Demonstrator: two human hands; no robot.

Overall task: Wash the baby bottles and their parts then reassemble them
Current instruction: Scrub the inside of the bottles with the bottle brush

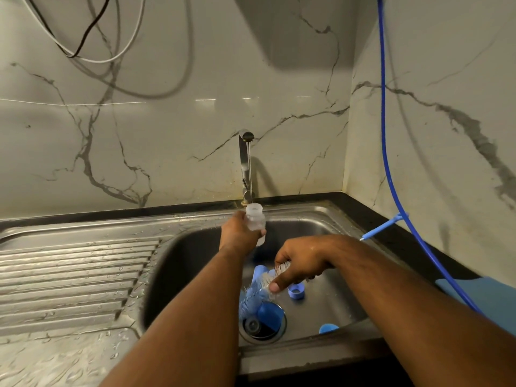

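Two bare forearms enter from the near edge and reach over the sink. The right hand, nearer and to the right, grips a bottle brush. Its fingers are curled round the shaft and its thumb is pressed on the white bristles. The blue bristle head points down and left over the drain. The left hand, farther in, holds a clear baby bottle upright, with its fingers wrapped round the lower body. The bottle's open mouth sits directly under the tap, and a thin stream of water runs from the tap into it. Blue parts lie on the sink floor: a ring just right of the brush, a cap at the near right, and a piece at the drain. A ribbed, wet drainboard lies to the left. A blue hose hangs down the right wall.
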